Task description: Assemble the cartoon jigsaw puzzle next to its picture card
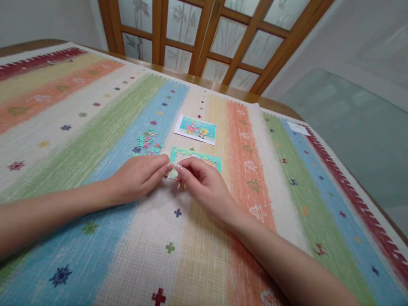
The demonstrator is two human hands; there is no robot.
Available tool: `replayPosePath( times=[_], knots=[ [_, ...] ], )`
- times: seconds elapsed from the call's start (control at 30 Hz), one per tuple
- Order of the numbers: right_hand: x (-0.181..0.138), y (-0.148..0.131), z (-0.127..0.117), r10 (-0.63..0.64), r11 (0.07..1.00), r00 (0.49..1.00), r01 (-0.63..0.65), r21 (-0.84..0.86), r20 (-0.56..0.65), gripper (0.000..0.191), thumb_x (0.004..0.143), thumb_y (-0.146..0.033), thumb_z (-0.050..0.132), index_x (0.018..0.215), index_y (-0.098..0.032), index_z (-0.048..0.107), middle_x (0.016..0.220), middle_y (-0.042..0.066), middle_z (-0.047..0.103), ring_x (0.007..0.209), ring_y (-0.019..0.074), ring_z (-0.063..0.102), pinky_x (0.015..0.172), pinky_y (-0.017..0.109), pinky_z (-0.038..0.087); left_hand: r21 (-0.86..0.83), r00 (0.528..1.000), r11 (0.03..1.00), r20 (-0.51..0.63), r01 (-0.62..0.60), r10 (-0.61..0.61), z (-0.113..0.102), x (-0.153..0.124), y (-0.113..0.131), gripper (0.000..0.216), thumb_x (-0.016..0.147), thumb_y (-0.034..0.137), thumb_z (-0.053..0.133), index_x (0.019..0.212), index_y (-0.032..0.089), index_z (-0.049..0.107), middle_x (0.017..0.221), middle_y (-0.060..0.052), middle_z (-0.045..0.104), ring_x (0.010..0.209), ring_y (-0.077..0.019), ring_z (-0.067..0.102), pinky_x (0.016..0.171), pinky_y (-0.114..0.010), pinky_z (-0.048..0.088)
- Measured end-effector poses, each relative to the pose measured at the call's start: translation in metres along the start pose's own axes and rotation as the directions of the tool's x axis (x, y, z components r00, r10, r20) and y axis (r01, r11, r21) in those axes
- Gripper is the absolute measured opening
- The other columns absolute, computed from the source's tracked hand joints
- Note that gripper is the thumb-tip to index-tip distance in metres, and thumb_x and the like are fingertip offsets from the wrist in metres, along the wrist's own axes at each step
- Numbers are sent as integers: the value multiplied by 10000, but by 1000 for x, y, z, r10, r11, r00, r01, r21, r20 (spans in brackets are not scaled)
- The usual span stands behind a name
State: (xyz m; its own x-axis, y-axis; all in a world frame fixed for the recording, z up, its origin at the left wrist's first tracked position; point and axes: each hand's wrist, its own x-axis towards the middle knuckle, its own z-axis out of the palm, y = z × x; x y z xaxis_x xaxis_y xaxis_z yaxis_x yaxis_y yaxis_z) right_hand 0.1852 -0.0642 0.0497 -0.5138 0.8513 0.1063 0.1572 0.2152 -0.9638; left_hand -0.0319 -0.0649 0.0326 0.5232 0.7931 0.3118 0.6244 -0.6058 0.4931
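Observation:
A partly assembled jigsaw puzzle (215, 161) with a teal border lies flat on the table, its near side covered by my hands. My left hand (140, 175) is closed at the puzzle's near left corner, thumb and fingers pinched together. Just right of it, my right hand (205, 186) also pinches, its fingertips almost meeting the left ones. Whatever sits between the fingertips is too small and hidden to make out. Loose jigsaw pieces (146, 141), teal and pink, lie in a small heap beyond my left hand. Behind the puzzle rests a reference picture (196, 130) with cartoon figures.
A striped, patterned tablecloth (99, 259) covers the table. A white paper slip (299, 129) lies near the far right edge. Wooden doors with glass panes (184, 20) stand behind the table, and a pale glass panel (356, 138) is at the right.

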Motion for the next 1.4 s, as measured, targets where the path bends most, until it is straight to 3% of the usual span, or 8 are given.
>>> replayPosePath(
  times=[0.27, 0.4, 0.5, 0.6, 0.73, 0.83, 1.07, 1.4],
  knots=[
    [2, 11, 7, 112, 987, 993, -109, 120, -22, 330, 942, -564, 682, 887, -251, 596, 797, 10, 692, 706, 154, 653, 699, 335, 556, -33, 1000, 999, -4, -20, 20, 8, -2, 7, 437, 1136, 410, 235, 845, 225, 503, 768, -22, 616, 692, -182, 580, 664, -324, 466],
    [11, 14, -14, -42, 992, 991, 25, -126, -131, 259, 987, -476, 638, 877, -242, 625, 804, 20, 710, 719, 160, 657, 699, 326, 529, 4, 993, 995, -59, -102, 102, 10, -2, -5, 428, 1142, 370, 253, 1056, 191, 632, 1019, -80, 710, 982, -224, 648, 956, -413, 520],
    [25, 21, -32, -221, 852, 962, 112, -511, -159, 179, 1009, -338, 624, 875, -225, 658, 823, 36, 725, 757, 172, 653, 741, 327, 491, 193, 989, 972, -41, -133, 144, 16, -2, -16, 423, 1131, 372, 325, 1285, 156, 654, 1292, -139, 703, 1243, -295, 596, 1143, -522, 428],
    [38, 32, -42, -277, 624, 961, 168, -763, -15, 183, 1026, -229, 584, 881, -203, 692, 873, 77, 744, 844, 206, 652, 807, 347, 461, 333, 993, 936, 29, -118, 115, 22, -3, -23, 469, 1121, 367, 370, 1461, 123, 585, 1561, -159, 569, 1449, -351, 465, 1231, -566, 339],
    [46, 43, -42, -276, 359, 945, 271, -893, 176, 241, 1039, -187, 547, 888, -187, 735, 894, 108, 744, 865, 230, 615, 806, 359, 409, 386, 994, 917, 75, -98, 75, 27, -5, -25, 497, 1120, 400, 390, 1477, 123, 597, 1578, -150, 566, 1507, -341, 430, 1265, -532, 296],
    [49, 44, -41, -281, 231, 924, 328, -916, 260, 257, 1056, -200, 532, 937, -177, 759, 899, 115, 740, 850, 236, 580, 783, 371, 370, 390, 994, 916, 87, -98, 70, 28, -5, -26, 510, 1126, 419, 371, 1473, 132, 610, 1518, -148, 624, 1488, -313, 474, 1262, -493, 306],
    [58, 47, -36, -277, 127, 911, 351, -928, 307, 265, 1063, -196, 538, 916, -188, 758, 890, 104, 729, 838, 237, 532, 749, 380, 317, 411, 991, 907, 129, -87, 36, 27, -3, -24, 538, 1121, 404, 370, 1485, 82, 601, 1531, -171, 612, 1493, -346, 476, 1254, -503, 323],
    [57, 51, -30, -295, 106, 911, 329, -938, 286, 313, 1088, -297, 543, 894, -174, 756, 868, 106, 727, 851, 246, 552, 756, 383, 332, 369, 988, 928, 154, -53, -4, 26, -2, -20, 551, 1112, 374, 422, 1536, 47, 548, 1575, -195, 562, 1513, -363, 453, 1268, -529, 315]
  ],
)
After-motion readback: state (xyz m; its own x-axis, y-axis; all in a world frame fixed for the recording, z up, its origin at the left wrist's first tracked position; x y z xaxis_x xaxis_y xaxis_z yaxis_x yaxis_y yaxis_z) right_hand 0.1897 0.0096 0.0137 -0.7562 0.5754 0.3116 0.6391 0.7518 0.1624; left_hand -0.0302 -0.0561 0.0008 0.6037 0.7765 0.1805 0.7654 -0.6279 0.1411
